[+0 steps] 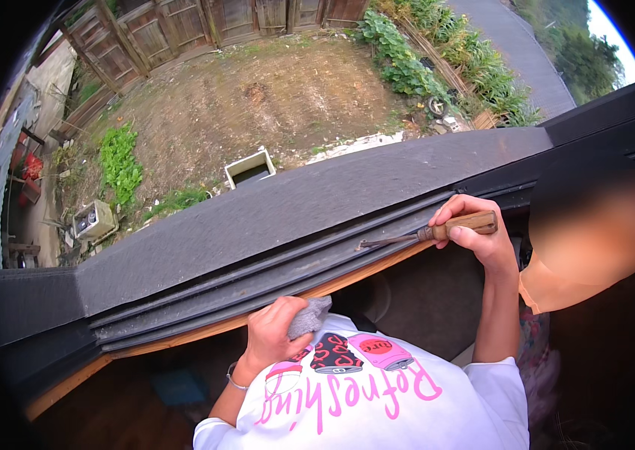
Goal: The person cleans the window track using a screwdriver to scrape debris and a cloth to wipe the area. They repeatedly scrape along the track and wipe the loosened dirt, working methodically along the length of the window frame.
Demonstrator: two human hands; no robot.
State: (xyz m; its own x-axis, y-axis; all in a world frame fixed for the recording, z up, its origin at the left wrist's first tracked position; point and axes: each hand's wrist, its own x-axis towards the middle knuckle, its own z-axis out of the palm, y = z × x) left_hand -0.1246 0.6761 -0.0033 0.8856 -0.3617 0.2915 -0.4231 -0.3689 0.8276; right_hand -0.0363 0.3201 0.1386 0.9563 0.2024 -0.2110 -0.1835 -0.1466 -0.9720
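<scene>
My right hand (472,225) grips the wooden handle of a screwdriver-like tool (458,226), whose metal shaft points left. The shaft's tip meets the dark window track (317,253), beside a small bit of pale debris. My left hand (278,332) is closed around a bunched grey cloth (311,316), held at the wooden inner edge of the sill (345,274). The parallel grooves of the track run from lower left to upper right past both hands.
A broad dark outer ledge (272,216) lies beyond the track, above a yard with a wooden fence (177,28), green plants and a rectangular basin (250,167). Another person (593,225), blurred, is close at the right.
</scene>
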